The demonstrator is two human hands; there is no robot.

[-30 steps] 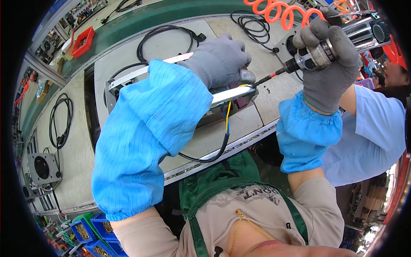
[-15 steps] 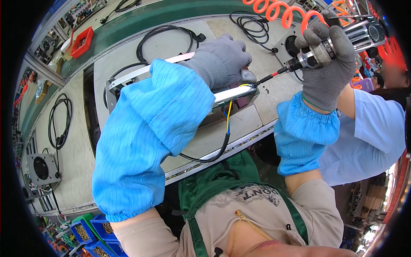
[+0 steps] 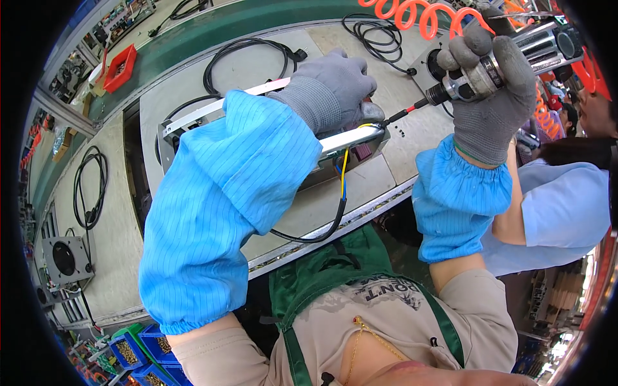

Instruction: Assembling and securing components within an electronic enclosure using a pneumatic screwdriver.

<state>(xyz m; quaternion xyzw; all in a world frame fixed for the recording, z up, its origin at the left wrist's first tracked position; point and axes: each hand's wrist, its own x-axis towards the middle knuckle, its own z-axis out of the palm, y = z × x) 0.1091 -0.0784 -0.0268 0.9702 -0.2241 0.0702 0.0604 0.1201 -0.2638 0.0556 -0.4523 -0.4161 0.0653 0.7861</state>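
Note:
A silver metal housing (image 3: 351, 140), box-like with an open frame, lies on the worktable, partly hidden by my left sleeve. My left hand (image 3: 338, 87), in a grey glove, is closed over its right end with the thumb beside the near rail. My right hand (image 3: 486, 90), also gloved, grips an air screwdriver (image 3: 470, 82). The driver's red-and-black bit slants down to the left, its tip at the right end of that rail. Yellow and blue wires (image 3: 344, 177) come out below the rail and run into a black cable (image 3: 331, 228).
Coiled black cables (image 3: 248, 45) lie behind the housing, with another coil (image 3: 90, 186) at the left. Square fan units (image 3: 64, 257) stand far left and behind the driver. An orange spiral air hose (image 3: 412, 16) hangs overhead. A co-worker's light-blue sleeve (image 3: 560, 206) is close on the right.
The co-worker's arm at the right has shifted lower, and a head shows more there. My hands, the screwdriver and the housing stay nearly in place.

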